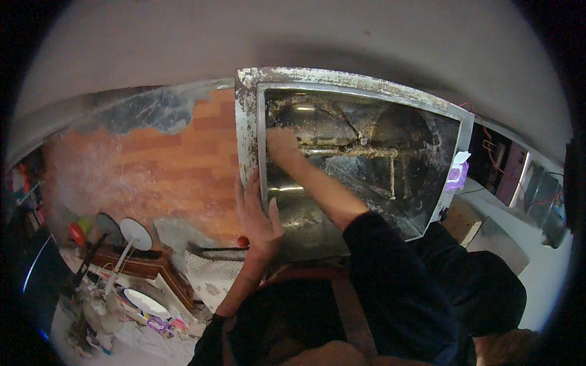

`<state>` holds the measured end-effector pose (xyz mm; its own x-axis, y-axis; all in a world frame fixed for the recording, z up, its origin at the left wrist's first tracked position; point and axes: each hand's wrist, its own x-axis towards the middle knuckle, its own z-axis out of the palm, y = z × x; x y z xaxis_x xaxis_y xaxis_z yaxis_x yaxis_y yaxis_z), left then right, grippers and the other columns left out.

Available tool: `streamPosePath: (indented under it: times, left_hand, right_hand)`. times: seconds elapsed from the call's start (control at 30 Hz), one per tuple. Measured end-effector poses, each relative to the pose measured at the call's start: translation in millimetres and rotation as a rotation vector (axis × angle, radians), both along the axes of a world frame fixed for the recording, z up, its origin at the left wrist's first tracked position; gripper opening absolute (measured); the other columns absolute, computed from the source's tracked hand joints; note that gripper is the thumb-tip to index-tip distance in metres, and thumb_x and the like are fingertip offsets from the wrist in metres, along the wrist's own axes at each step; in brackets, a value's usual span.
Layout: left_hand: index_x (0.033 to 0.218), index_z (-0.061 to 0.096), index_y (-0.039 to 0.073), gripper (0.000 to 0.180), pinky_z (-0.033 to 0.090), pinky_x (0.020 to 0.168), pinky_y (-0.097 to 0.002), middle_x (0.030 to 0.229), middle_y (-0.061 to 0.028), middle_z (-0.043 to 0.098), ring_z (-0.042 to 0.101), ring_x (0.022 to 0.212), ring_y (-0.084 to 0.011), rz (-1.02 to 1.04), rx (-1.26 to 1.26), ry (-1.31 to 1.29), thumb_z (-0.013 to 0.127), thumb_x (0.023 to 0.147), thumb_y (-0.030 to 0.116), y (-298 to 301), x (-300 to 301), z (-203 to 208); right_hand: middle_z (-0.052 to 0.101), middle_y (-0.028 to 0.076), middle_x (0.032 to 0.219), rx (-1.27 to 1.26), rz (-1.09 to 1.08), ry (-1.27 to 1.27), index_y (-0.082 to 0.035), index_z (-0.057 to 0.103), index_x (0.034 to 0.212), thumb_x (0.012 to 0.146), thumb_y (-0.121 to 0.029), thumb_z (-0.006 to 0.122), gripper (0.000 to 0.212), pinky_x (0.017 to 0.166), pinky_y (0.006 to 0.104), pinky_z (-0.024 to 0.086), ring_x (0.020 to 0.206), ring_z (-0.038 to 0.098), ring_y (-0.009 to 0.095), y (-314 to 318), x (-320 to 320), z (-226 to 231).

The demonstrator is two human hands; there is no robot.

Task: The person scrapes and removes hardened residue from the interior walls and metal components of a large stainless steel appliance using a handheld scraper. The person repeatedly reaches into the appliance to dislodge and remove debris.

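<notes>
In front of me is a large open metal cabinet [342, 76] with a worn, patchy white rim. Its dark, dirty inside holds a metal crossbar [348, 152] and a rod. My right hand [282, 147] reaches into the cabinet near its left inner wall. Its fingers are curled into a fist, and whatever they may hold is hidden. My left hand [259, 219] lies against the left side of the rim, fingers stretched out along it and thumb apart.
A purple and white packet [456, 174] sits on the rim's right corner. At lower left, a white round-headed stand [135, 235] rises near a cluttered brown wooden piece of furniture [149, 268]. A red ball-like knob [243, 242] is beside my left wrist. Wood-patterned flooring [152, 165] spreads left.
</notes>
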<state>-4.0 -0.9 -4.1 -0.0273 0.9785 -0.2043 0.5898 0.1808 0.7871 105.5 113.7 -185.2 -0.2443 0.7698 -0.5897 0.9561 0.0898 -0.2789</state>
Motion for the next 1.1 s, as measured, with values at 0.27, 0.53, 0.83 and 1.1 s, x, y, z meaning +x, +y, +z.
streamPosePath:
  times: [0.27,0.53,0.83,1.1]
  left_hand:
    - [0.149,0.043,-0.004,0.058,0.023,0.123,-0.0538,0.153,-0.0218,0.047,0.027,0.150,-0.0501,0.006,-0.060,0.021,0.056,0.095,0.013,3.2,4.0,5.7]
    - [0.149,0.043,-0.005,0.057,0.022,0.123,-0.0547,0.153,-0.0230,0.047,0.026,0.150,-0.0509,0.014,-0.048,0.010,0.054,0.095,0.011,2.1,5.0,7.0]
    - [0.146,0.046,-0.006,0.055,0.023,0.123,-0.0550,0.150,-0.0237,0.049,0.031,0.147,-0.0524,0.029,0.006,-0.010,0.054,0.094,0.007,7.6,7.3,7.0]
    - [0.147,0.045,-0.005,0.056,0.025,0.122,-0.0538,0.151,-0.0229,0.049,0.034,0.145,-0.0526,0.001,0.008,0.027,0.056,0.093,0.008,3.6,5.0,9.1]
  right_hand:
    - [0.075,0.018,0.100,0.069,-0.073,0.065,-0.009,0.074,0.094,0.091,-0.013,0.062,0.013,0.080,0.0447,0.060,0.094,0.075,0.034,-1.8,6.4,-6.6]
    - [0.075,0.021,0.099,0.062,-0.168,0.038,-0.007,0.074,0.095,0.092,-0.013,0.059,0.016,0.080,0.0465,0.061,0.094,0.075,0.036,1.3,16.9,-1.7]
    - [0.076,0.020,0.102,-0.062,-0.215,0.037,-0.006,0.076,0.097,0.090,-0.014,0.066,0.014,0.084,0.0466,0.061,0.097,0.075,0.035,25.2,7.9,7.3]
    - [0.077,0.019,0.097,0.023,-0.140,0.057,-0.007,0.076,0.097,0.089,-0.012,0.065,0.015,0.081,0.0462,0.062,0.093,0.076,0.036,34.4,6.6,-2.3]
